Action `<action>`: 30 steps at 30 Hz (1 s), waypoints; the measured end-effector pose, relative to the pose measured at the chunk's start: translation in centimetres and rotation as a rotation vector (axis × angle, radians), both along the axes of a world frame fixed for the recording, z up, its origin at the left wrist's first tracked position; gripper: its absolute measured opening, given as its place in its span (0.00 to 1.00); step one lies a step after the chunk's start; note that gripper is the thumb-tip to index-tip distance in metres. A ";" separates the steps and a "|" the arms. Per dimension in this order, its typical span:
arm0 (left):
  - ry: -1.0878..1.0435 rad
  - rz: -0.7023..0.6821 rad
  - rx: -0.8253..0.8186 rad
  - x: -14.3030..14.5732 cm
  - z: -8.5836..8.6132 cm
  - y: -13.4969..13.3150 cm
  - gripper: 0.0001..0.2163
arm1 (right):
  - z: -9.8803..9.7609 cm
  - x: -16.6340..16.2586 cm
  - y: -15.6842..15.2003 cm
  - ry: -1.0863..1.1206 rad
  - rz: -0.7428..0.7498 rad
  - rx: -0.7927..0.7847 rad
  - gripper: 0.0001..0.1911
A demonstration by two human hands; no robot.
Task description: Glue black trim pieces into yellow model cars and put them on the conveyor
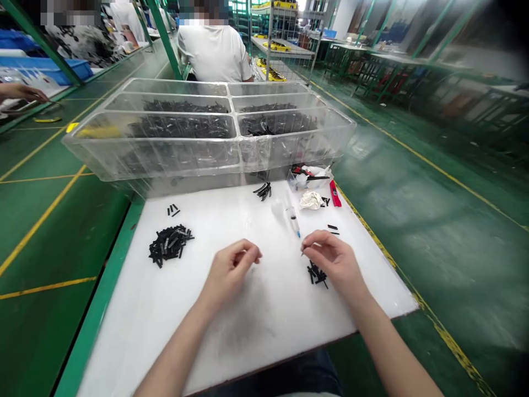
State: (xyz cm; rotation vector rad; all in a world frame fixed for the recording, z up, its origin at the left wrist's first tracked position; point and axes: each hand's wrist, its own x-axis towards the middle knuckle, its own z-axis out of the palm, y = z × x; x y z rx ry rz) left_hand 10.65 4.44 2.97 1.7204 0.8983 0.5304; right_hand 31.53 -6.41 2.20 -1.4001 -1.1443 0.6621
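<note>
My left hand [229,270] hovers over the middle of the white tabletop [264,336], its fingers curled with thumb against forefinger. Whatever it may hold is hidden. My right hand [335,262] pinches a tiny dark piece [303,250] between thumb and fingertips; its exact kind is too small to tell. Below those fingers lies a small heap of short black strips [316,274]. A syringe with a blue tip [293,221] rests just beyond my right hand. To the left is a larger pile of black strips [169,243], with several loose strips [172,209] behind it.
A clear divided bin [165,160] holding black parts spans the table's back. Curved black pieces [263,191], crumpled white paper [311,200], a red tool [335,194] and a small clear box [309,181] lie before it. A person in white [215,52] sits beyond.
</note>
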 end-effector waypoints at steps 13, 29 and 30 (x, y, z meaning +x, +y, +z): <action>-0.188 -0.174 -0.370 0.3 0.6 -1.7 0.15 | -0.3 -4.1 1.0 0.272 0.201 0.000 0.04; -0.186 -0.165 -0.345 0.2 0.7 -1.7 0.15 | -0.3 -4.2 0.5 0.215 0.128 -0.014 0.05; -0.190 -0.156 -0.342 0.2 0.6 -1.7 0.15 | -0.3 -4.2 0.4 0.201 0.132 -0.004 0.04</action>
